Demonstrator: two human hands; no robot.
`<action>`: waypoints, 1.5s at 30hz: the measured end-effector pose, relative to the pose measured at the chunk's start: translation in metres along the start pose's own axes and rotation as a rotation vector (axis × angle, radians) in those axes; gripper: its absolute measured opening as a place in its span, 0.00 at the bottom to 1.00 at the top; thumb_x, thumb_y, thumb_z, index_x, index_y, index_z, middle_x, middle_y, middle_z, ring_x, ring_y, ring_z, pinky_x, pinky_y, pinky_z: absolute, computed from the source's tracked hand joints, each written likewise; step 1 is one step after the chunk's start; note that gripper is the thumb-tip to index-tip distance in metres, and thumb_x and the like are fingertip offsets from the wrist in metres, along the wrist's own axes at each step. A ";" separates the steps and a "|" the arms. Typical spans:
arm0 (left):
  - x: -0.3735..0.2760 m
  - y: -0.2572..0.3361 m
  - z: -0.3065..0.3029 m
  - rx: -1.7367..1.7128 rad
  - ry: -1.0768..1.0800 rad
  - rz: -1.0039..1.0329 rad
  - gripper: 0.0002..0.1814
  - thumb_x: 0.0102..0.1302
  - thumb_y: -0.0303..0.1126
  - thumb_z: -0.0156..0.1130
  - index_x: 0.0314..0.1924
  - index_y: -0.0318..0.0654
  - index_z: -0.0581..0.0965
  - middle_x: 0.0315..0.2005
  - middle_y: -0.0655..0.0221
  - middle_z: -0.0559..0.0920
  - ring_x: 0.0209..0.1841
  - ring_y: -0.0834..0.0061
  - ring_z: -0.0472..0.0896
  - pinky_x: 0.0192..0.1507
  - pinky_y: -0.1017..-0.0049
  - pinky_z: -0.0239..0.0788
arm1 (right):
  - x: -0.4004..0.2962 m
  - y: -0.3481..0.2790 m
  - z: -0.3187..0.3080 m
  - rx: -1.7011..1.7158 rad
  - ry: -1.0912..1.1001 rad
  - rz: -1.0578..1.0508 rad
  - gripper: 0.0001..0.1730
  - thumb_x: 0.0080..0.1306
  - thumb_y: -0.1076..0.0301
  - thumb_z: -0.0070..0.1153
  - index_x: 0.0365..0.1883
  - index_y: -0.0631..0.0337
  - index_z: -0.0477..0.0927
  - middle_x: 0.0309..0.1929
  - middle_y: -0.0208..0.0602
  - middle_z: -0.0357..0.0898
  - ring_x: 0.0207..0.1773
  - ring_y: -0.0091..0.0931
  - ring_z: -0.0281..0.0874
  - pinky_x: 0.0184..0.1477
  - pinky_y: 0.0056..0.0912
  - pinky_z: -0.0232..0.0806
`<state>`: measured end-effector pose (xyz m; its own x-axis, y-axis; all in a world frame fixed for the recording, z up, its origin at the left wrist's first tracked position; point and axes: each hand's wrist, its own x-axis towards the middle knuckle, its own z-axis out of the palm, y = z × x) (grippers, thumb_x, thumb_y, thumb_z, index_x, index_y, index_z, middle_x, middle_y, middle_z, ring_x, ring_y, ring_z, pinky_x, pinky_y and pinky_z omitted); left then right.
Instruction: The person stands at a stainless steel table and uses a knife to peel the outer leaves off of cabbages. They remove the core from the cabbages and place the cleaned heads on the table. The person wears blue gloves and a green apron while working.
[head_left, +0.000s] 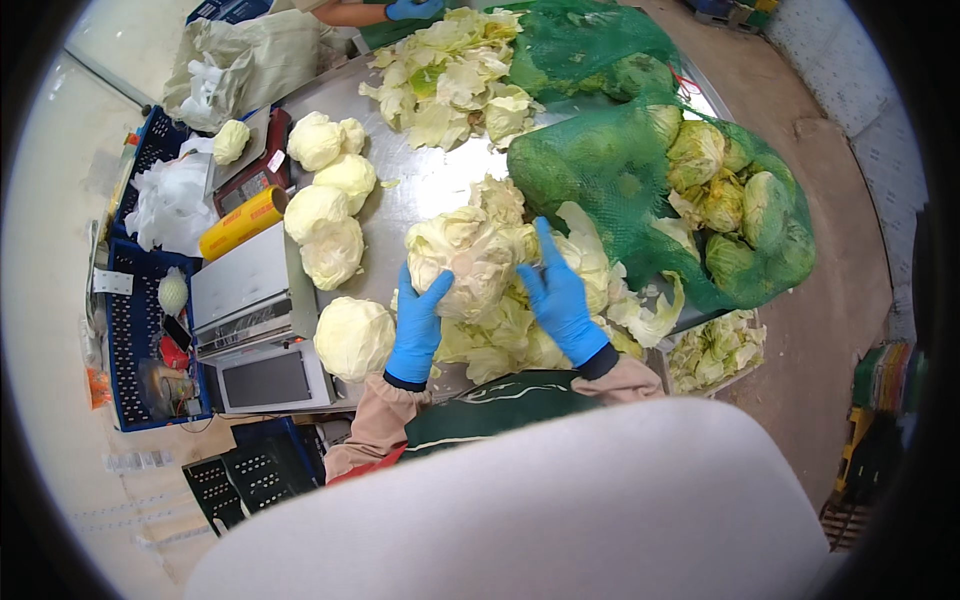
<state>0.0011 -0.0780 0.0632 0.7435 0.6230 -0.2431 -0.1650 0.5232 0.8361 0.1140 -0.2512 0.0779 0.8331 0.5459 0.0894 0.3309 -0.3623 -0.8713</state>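
A pale cabbage head (469, 262) with its cut stem end facing up lies before me. My left hand (420, 319), in a blue glove, grips its near left side with the thumb on top. On the other side my right hand (559, 300), also gloved in blue, has thumb and fingers apart; whether its fingertips touch the leaves there is unclear. Loose cabbage leaves (495, 341) are heaped beneath and between the hands. Close to my left wrist sits a trimmed cabbage (354, 339).
Several peeled cabbages (322, 232) line the left of the steel table (397, 169), beside a wrapping machine (251, 300), a yellow film roll (244, 223) and a scale (255, 165). Green mesh sacks of cabbages (600, 165) fill the right. Across, a co-worker's gloved hand (415, 9) is near a leaf pile (450, 82).
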 end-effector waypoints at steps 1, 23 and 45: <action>-0.001 -0.002 0.007 0.014 0.003 0.020 0.35 0.56 0.21 0.65 0.62 0.40 0.61 0.53 0.63 0.73 0.53 0.70 0.74 0.54 0.71 0.68 | -0.001 -0.004 0.006 -0.061 0.041 -0.085 0.41 0.65 0.49 0.52 0.70 0.56 0.51 0.50 0.49 0.75 0.27 0.39 0.78 0.27 0.35 0.68; -0.023 -0.007 0.030 0.131 -0.035 0.022 0.38 0.53 0.21 0.68 0.62 0.36 0.60 0.53 0.63 0.72 0.53 0.72 0.73 0.54 0.74 0.67 | 0.036 0.099 -0.006 -0.139 0.106 0.089 0.23 0.69 0.54 0.46 0.57 0.59 0.71 0.33 0.52 0.78 0.34 0.44 0.76 0.33 0.38 0.67; -0.016 -0.003 0.023 0.351 -0.155 -0.051 0.44 0.51 0.24 0.70 0.66 0.37 0.57 0.58 0.60 0.67 0.59 0.70 0.68 0.59 0.73 0.62 | 0.040 0.010 -0.023 -0.259 -0.123 -0.411 0.25 0.66 0.55 0.52 0.61 0.49 0.67 0.39 0.42 0.79 0.28 0.34 0.78 0.28 0.33 0.70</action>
<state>0.0043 -0.1030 0.0762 0.8385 0.4921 -0.2341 0.0865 0.3040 0.9487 0.1608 -0.2501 0.0836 0.5572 0.7626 0.3287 0.7330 -0.2656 -0.6263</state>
